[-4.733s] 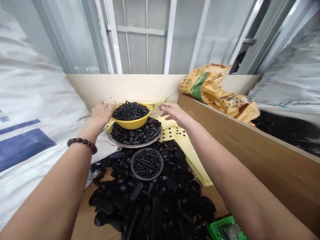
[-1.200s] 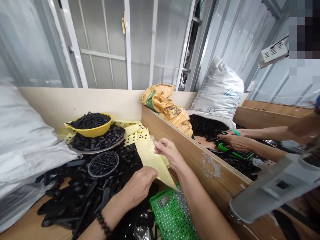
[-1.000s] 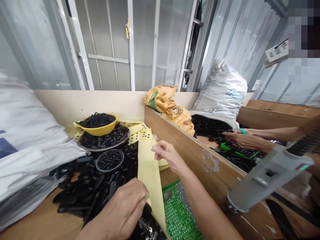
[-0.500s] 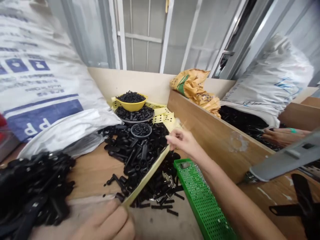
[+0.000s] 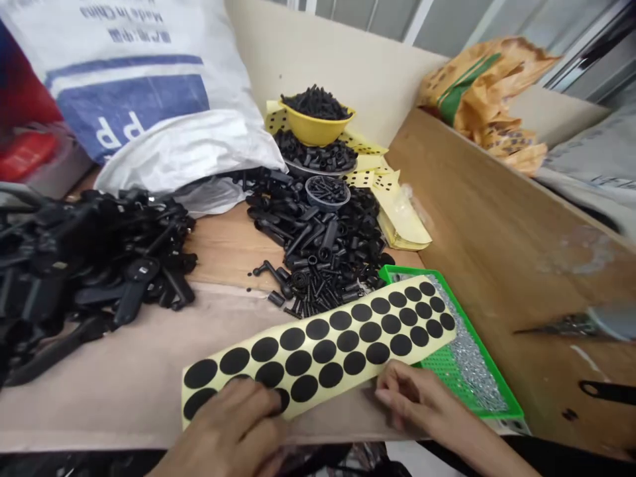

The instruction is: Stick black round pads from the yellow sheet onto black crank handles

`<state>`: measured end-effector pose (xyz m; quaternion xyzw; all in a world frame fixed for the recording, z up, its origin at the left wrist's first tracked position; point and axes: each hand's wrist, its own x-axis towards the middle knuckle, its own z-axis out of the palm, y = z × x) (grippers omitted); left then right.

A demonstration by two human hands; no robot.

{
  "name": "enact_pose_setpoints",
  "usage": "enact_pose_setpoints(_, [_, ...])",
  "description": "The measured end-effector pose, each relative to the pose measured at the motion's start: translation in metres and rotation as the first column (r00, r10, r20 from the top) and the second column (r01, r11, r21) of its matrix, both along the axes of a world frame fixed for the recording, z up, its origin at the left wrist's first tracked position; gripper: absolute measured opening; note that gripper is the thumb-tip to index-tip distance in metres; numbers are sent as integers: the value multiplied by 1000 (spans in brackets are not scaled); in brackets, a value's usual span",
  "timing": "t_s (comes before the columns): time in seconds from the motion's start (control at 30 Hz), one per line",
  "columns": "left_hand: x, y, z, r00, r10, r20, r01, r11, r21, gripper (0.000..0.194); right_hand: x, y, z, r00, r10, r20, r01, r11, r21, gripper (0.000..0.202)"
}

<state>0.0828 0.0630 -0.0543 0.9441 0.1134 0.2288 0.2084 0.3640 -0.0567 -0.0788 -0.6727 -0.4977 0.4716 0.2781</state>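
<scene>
A pale yellow sheet of black round stickers [image 5: 318, 334] stretches across the front of the worktable, dotted side up, its right end over a green tray [image 5: 517, 405]. My left hand [image 5: 238, 424] lies on the sheet's near left part, fingers bent over it and covering some dots; its thumb is hidden. By the sheet's lower edge, right of its middle, is my right hand [image 5: 417, 397], fingers curled and thumb against them. Whether anything is pinched there cannot be made out. Behind the sheet lies a heap of black plastic parts [image 5: 328, 238] with screws at its front.
A pile of black handle-like parts [image 5: 114, 252] lies at left before a white sack [image 5: 173, 86]. At the back, a yellow bowl [image 5: 318, 126] holds small black pieces. Yellow sheets [image 5: 405, 215] lie beside a wooden partition [image 5: 497, 212]. Small metal pieces [image 5: 472, 351] lie in the tray.
The sticker sheet, seen edge-on between both hands before, now lies dotted side up. My right hand has come from its far end back to the lower edge. The view has turned downward.
</scene>
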Motion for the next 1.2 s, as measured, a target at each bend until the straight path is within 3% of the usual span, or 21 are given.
enact_pose_setpoints(0.07, [5, 0, -6, 997, 65, -51, -64, 998, 25, 26, -5, 1, 7, 998, -32, -57, 31, 999, -23, 36])
enact_pose_setpoints(0.17, [9, -4, -19, 989, 65, -134, -54, 995, 82, 29, -20, 8, 13, 987, -71, -148, 78, 996, 41, 36])
enact_pose_setpoints(0.3, [8, -15, -28, 991, 48, -125, -46, 999, 20, 28, -42, 24, 11, 952, -71, -296, 96, 993, 69, 35])
enact_pose_setpoints(0.4, [9, -20, -23, 996, 43, -83, -48, 997, -54, 26, -55, 35, 9, 893, -113, -436, 144, 989, 38, 39])
enact_pose_setpoints(0.53, [24, -21, -9, 979, 172, 110, -153, 974, -166, 17, -67, 46, 9, 756, -142, -639, 188, 982, 4, 39])
enact_pose_setpoints(0.73, [48, -18, 1, 921, 331, 204, -257, 912, -319, 14, -81, 55, 8, 675, -125, -727, 223, 974, 39, 36])
enact_pose_setpoints(0.93, [44, -29, -8, 874, 458, 161, -301, 772, -560, 16, -91, 50, -3, 728, -112, -677, 216, 974, 72, 33])
enact_pose_setpoints(1.13, [27, -48, -17, 838, 541, 79, -280, 548, -788, 14, -103, 43, -9, 708, 2, -706, 60, 996, 63, 35])
enact_pose_setpoints(1.2, [22, -52, -20, 828, 558, 49, -238, 430, -871, 12, -107, 43, -8, 709, 34, -704, 17, 998, 65, 37])
